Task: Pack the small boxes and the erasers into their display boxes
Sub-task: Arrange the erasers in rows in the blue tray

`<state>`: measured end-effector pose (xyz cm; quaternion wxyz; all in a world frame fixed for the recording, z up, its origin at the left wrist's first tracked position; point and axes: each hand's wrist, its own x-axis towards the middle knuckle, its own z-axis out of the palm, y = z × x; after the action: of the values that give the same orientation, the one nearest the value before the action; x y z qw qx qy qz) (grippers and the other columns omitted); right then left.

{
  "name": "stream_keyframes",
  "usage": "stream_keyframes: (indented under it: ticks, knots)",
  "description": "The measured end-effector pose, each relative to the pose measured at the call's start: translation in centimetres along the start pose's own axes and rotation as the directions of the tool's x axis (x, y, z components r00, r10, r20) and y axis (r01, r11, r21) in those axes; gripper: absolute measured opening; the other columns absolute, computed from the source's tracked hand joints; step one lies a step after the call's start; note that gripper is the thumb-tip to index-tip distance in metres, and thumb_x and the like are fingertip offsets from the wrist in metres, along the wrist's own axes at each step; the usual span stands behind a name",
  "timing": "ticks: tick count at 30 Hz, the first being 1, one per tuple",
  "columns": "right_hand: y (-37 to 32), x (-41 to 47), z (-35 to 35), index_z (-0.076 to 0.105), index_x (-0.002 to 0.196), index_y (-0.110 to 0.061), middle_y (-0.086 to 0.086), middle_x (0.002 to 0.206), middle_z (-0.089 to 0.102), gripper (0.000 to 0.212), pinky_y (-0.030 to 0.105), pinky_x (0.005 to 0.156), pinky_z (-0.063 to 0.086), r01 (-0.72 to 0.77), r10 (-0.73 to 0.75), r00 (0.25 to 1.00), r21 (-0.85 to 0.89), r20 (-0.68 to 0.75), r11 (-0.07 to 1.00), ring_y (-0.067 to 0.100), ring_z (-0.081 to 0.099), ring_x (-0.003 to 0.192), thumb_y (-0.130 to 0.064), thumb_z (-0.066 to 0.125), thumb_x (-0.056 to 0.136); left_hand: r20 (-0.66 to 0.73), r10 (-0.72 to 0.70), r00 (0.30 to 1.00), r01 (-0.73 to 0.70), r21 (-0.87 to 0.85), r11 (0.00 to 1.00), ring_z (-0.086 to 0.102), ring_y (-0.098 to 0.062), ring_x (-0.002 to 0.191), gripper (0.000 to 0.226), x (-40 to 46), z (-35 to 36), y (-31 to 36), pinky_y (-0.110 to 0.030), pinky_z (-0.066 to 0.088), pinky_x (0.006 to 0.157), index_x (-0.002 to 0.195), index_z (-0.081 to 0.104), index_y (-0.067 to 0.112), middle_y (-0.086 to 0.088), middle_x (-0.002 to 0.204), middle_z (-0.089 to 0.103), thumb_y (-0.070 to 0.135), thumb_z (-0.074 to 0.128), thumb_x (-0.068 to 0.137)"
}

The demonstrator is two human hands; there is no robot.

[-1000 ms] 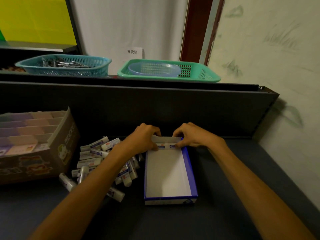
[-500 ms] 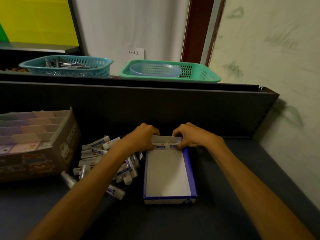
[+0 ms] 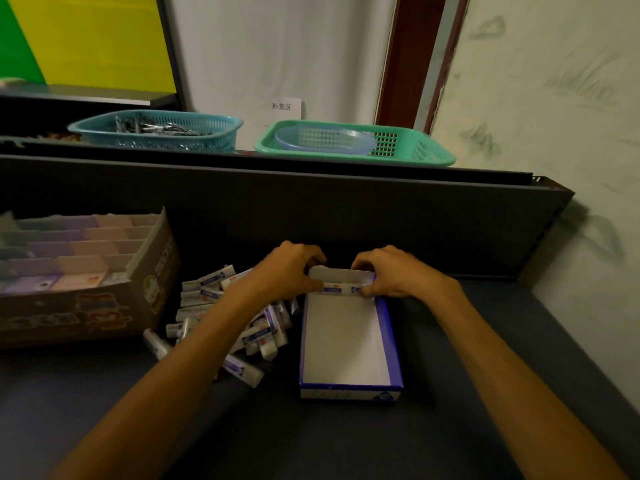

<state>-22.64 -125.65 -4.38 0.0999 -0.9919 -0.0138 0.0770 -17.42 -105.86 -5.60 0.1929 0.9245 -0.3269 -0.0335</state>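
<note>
A blue-edged white display box (image 3: 393, 344) lies open in the middle of the dark table. At its far end a short row of white erasers with blue labels (image 3: 341, 289) stands against the back wall. My left hand (image 3: 289, 268) pinches the left end of that row. My right hand (image 3: 388, 273) pinches its right end, fingers curled over the box's far rim. Left of the box sits a loose pile of several more erasers (image 3: 221, 313), partly hidden under my left forearm.
A brown cardboard display box (image 3: 152, 271) with pastel small boxes in dividers stands at the left. Behind the table rises a dark partition (image 3: 346, 209); on its shelf sit a blue basket (image 3: 156, 131) and a green basket (image 3: 353, 143). A wall closes the right side.
Both hands stay at the far end of the box on the eraser row. Only the head view has shifted slightly.
</note>
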Motion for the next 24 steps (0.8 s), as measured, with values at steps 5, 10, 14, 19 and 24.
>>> stream_keyframes:
  ticks: [5, 10, 14, 19, 24]
  knots:
    - [-3.0, -1.3, -1.3, 0.049, 0.131, -0.029, -0.003, 0.128, 0.055, 0.048, 0.034, 0.094, 0.044, 0.104, -0.128, 0.965, -0.113, -0.23, 0.988, 0.017, 0.052, 0.115, -0.036, 0.064, 0.087, -0.156, -0.043, 0.987, 0.08, 0.24, 0.967, 0.059, -0.019, 0.105, 0.048, -3.8, -3.8, -1.2, -0.038, 0.051, 0.087, 0.129, 0.05, 0.025, 0.001, 0.12, 0.06, 0.041, 0.062, 0.085]
    - [-7.6, -1.6, -0.9, 0.047, 0.133, -0.029, -0.002, 0.131, 0.053, 0.045, 0.036, 0.098, 0.039, 0.225, -0.25, 0.936, -0.126, -0.249, 0.966, 0.02, 0.048, 0.12, -0.038, 0.057, 0.09, -0.138, -0.109, 0.984, 0.148, 0.319, 0.936, 0.055, -0.02, 0.109, 0.052, -7.9, -6.1, -4.1, -0.036, 0.047, 0.087, 0.132, 0.046, 0.025, -0.002, 0.124, 0.056, 0.045, 0.06, 0.086]
    - [-10.4, -1.2, 0.1, 0.046, 0.133, -0.03, -0.003, 0.131, 0.053, 0.045, 0.033, 0.096, 0.038, 0.266, -0.296, 0.93, -0.159, -0.218, 0.951, 0.019, 0.048, 0.119, -0.04, 0.058, 0.091, -0.144, -0.133, 0.981, 0.173, 0.314, 0.934, 0.054, -0.019, 0.108, 0.05, -10.1, -6.4, -5.9, -0.032, 0.044, 0.083, 0.13, 0.048, 0.026, 0.0, 0.123, 0.055, 0.046, 0.059, 0.086]
    - [-12.1, -1.0, 1.4, 0.047, 0.133, -0.028, -0.002, 0.131, 0.052, 0.046, 0.034, 0.095, 0.039, 0.241, -0.268, 0.944, -0.151, -0.193, 0.959, 0.019, 0.048, 0.119, -0.036, 0.06, 0.09, -0.105, -0.126, 0.986, 0.152, 0.296, 0.943, 0.052, -0.018, 0.108, 0.048, -11.0, -6.4, -7.3, -0.031, 0.041, 0.08, 0.128, 0.048, 0.029, 0.001, 0.123, 0.054, 0.043, 0.062, 0.084]
    - [-12.5, -1.0, 2.2, 0.052, 0.125, -0.027, -0.001, 0.123, 0.056, 0.035, 0.034, 0.092, 0.043, 0.204, -0.222, 0.962, -0.123, -0.157, 0.971, 0.018, 0.052, 0.112, -0.028, 0.059, 0.091, -0.052, -0.09, 0.995, 0.1, 0.232, 0.968, 0.053, -0.018, 0.108, 0.045, -11.2, -5.8, -7.8, -0.028, 0.044, 0.08, 0.126, 0.05, 0.025, -0.001, 0.124, 0.053, 0.028, 0.065, 0.084]
